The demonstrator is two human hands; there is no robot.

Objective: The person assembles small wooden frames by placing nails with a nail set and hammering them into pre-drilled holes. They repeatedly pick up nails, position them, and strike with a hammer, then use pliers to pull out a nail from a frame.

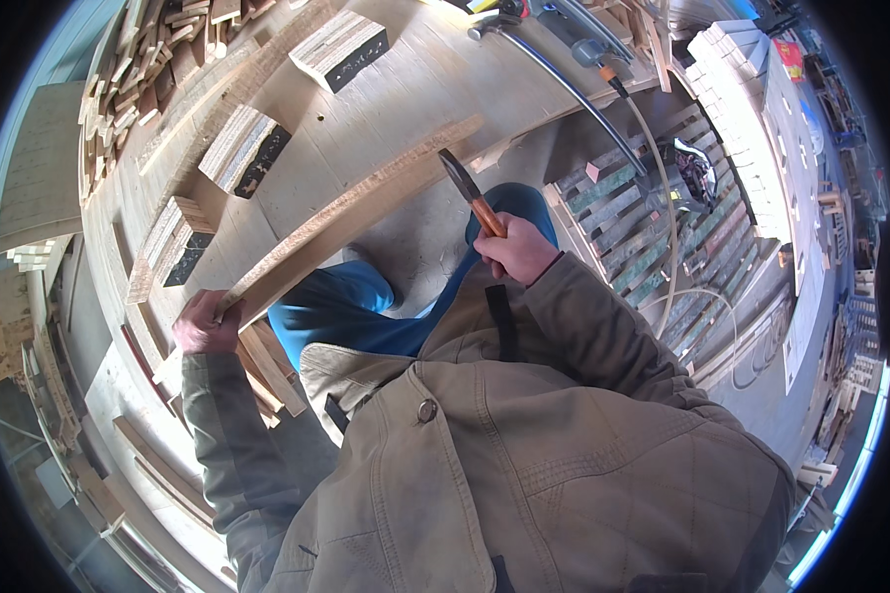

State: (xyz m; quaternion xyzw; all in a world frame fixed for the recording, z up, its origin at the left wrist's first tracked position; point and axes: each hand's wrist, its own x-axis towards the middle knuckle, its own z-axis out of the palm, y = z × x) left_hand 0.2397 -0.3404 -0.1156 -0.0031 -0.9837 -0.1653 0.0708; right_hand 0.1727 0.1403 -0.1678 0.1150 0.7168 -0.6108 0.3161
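My right hand is closed around the wooden handle of a hammer, whose dark metal head points up and away from me. The head is close to the right part of a long wooden board, which lies slantwise along the near edge of the worktable. At the board's left end, my left hand grips it, fingers wrapped over the edge. Beyond the board, three layered plywood blocks with black faces stand on the tabletop: a far one, a middle one and a near one.
A heap of wood offcuts lies at the far left. Hoses cross the table's right side and hang down by a slatted pallet bearing a dark bundle. Pale stacked strips stand right. Loose boards lie below my left hand.
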